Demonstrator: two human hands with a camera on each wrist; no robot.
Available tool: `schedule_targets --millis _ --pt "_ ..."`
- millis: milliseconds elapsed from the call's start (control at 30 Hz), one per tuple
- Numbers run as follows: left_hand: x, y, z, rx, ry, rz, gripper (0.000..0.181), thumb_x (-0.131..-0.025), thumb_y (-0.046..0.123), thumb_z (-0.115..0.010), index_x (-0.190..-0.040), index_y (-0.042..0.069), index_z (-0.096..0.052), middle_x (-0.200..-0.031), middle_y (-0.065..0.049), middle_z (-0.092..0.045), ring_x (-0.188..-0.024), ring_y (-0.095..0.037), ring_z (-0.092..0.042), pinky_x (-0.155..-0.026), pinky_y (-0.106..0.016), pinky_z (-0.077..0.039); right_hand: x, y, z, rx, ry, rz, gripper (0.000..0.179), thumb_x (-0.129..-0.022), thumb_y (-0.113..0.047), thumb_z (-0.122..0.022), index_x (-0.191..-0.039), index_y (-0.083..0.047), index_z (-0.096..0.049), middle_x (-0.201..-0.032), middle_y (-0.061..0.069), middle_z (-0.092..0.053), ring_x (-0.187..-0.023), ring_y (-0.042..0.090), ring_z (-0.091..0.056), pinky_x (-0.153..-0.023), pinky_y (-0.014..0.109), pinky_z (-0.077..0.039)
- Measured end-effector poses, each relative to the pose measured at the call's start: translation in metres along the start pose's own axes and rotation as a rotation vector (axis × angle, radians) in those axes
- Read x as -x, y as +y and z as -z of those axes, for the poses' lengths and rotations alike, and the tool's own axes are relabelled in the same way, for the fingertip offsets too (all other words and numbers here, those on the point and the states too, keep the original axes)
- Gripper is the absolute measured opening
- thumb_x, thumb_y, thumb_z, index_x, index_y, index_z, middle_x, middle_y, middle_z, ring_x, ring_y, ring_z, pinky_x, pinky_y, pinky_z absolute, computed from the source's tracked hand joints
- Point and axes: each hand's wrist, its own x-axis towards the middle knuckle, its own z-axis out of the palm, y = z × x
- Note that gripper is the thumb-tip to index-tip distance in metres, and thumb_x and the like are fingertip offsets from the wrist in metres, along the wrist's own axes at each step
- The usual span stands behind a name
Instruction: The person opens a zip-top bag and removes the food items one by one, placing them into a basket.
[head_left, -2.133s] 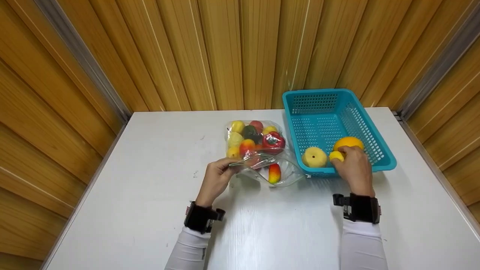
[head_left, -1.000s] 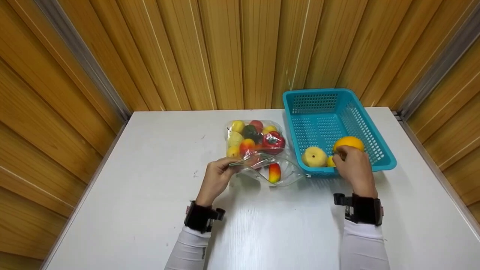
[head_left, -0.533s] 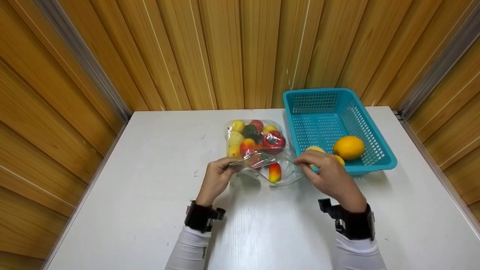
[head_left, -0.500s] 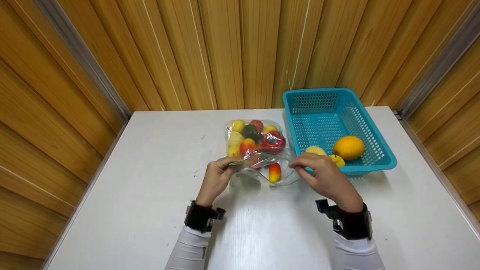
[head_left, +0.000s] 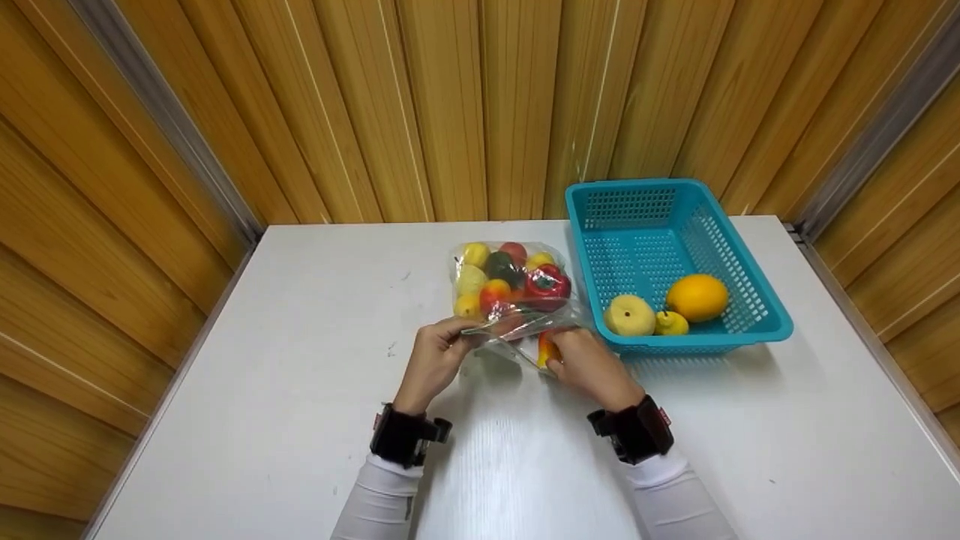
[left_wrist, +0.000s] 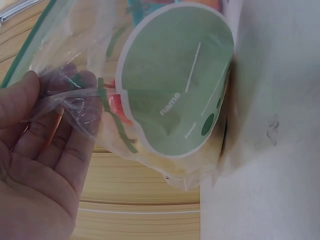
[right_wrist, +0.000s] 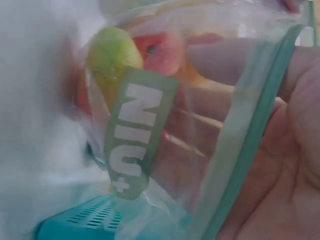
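Note:
My left hand [head_left: 436, 358] pinches the edge of a clear zip bag [left_wrist: 175, 85] between thumb and fingers, at the left end of its mouth. The bag lies on the table, filled with fruit and vegetables, among them a red bell pepper [head_left: 547, 286] and a dark green one near it. My right hand [head_left: 592, 367] reaches into the mouth from the right, fingers extended behind the film in the right wrist view. Close to its fingers lies a red-yellow mango [head_left: 547, 351], partly hidden by that hand; its green-yellow end [right_wrist: 112, 52] shows through the plastic.
A teal basket [head_left: 750, 330] stands right of the bag, near the table's back edge. In its front part sit a pale yellow round fruit [head_left: 628, 315], a small yellow pear [head_left: 671, 323] and a large orange-yellow fruit [head_left: 697, 297]. Wood-patterned walls [head_left: 450, 112] rise behind.
My right hand has let go of the small yellow pear in the basket, then moved left into the bag's mouth beside the mango. My left hand keeps its pinch on the bag.

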Motion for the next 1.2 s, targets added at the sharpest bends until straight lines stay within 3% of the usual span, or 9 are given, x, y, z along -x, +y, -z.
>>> schedule_targets --millis 67,167,267,500,600,800,900,1033,1200 --pt "0.000 0.000 -0.001 -0.011 -0.001 0.000 0.013 -0.093 -0.005 -0.069 -0.102 -0.002 -0.079 -0.102 -0.016 -0.077 -0.091 -0.025 -0.072 -0.078 -0.024 -0.057 0.000 0.001 -0.004 -0.006 0.007 -0.040 0.046 -0.085 0.003 -0.077 -0.129 0.002 -0.065 -0.116 0.019 -0.070 -0.093 0.029 -0.063 -0.088 0.047 -0.057" --pt "0.000 0.001 -0.002 -0.038 -0.003 0.006 0.016 -0.093 -0.008 -0.068 -0.103 -0.002 -0.079 -0.105 -0.017 -0.077 -0.096 -0.028 -0.072 -0.080 -0.025 -0.058 -0.001 0.002 -0.010 -0.017 0.011 -0.110 0.055 -0.086 -0.002 -0.079 -0.138 0.001 -0.060 -0.112 0.016 -0.069 -0.091 0.028 -0.061 -0.086 0.045 -0.056" --pt "0.000 0.002 -0.002 -0.053 -0.011 0.015 0.019 -0.093 -0.010 -0.065 -0.105 -0.002 -0.079 -0.109 -0.018 -0.076 -0.101 -0.030 -0.072 -0.084 -0.027 -0.059 -0.002 0.003 -0.017 -0.010 0.023 -0.167 0.047 -0.088 -0.008 -0.079 -0.132 0.002 -0.063 -0.092 0.012 -0.064 -0.079 0.025 -0.057 -0.073 0.042 -0.051" --pt "0.001 0.001 -0.003 -0.060 -0.017 0.010 0.020 -0.094 -0.010 -0.065 -0.106 -0.003 -0.079 -0.110 -0.018 -0.076 -0.103 -0.032 -0.071 -0.087 -0.030 -0.059 -0.003 0.005 -0.031 0.022 0.144 -0.186 0.027 -0.090 -0.016 -0.079 -0.112 -0.001 -0.070 -0.087 0.011 -0.066 -0.074 0.025 -0.059 -0.070 0.044 -0.052" --pt "0.001 0.000 -0.003 -0.072 -0.020 0.002 0.020 -0.094 -0.009 -0.066 -0.106 -0.002 -0.079 -0.109 -0.016 -0.076 -0.101 -0.029 -0.071 -0.086 -0.028 -0.058 -0.003 0.005 -0.033 0.031 0.150 -0.183 0.025 -0.086 -0.014 -0.082 -0.104 -0.001 -0.070 -0.084 0.013 -0.066 -0.074 0.027 -0.061 -0.069 0.046 -0.054" --pt "0.002 0.001 -0.003 -0.083 -0.044 0.008 0.019 -0.094 -0.007 -0.067 -0.106 0.001 -0.080 -0.104 -0.012 -0.077 -0.096 -0.026 -0.071 -0.081 -0.025 -0.058 -0.002 0.006 -0.035 -0.042 0.092 -0.177 0.064 -0.080 -0.010 -0.087 -0.136 0.000 -0.060 -0.115 0.023 -0.071 -0.099 0.035 -0.069 -0.090 0.052 -0.056" --pt "0.002 0.002 -0.003 -0.078 -0.050 0.010 0.018 -0.094 -0.006 -0.067 -0.106 0.000 -0.080 -0.105 -0.013 -0.077 -0.096 -0.027 -0.071 -0.079 -0.024 -0.058 -0.002 0.006 -0.035 -0.073 0.072 -0.179 0.071 -0.081 -0.010 -0.087 -0.145 -0.003 -0.055 -0.125 0.023 -0.069 -0.106 0.035 -0.067 -0.098 0.053 -0.054" --pt "0.002 0.002 -0.002 -0.079 -0.039 0.011 0.020 -0.095 -0.007 -0.066 -0.106 0.000 -0.079 -0.106 -0.015 -0.077 -0.096 -0.027 -0.071 -0.078 -0.024 -0.058 -0.002 0.005 -0.032 -0.088 0.032 -0.200 0.064 -0.080 -0.006 -0.084 -0.139 -0.003 -0.059 -0.121 0.021 -0.069 -0.105 0.033 -0.065 -0.098 0.052 -0.054" --pt "0.001 0.002 -0.001 -0.092 -0.017 0.007 0.021 -0.094 -0.009 -0.065 -0.107 0.000 -0.079 -0.109 -0.016 -0.076 -0.100 -0.028 -0.071 -0.081 -0.025 -0.058 -0.001 0.000 -0.024 -0.059 -0.006 -0.236 0.035 -0.082 -0.001 -0.077 -0.116 -0.001 -0.067 -0.090 0.011 -0.063 -0.084 0.027 -0.059 -0.077 0.045 -0.053"
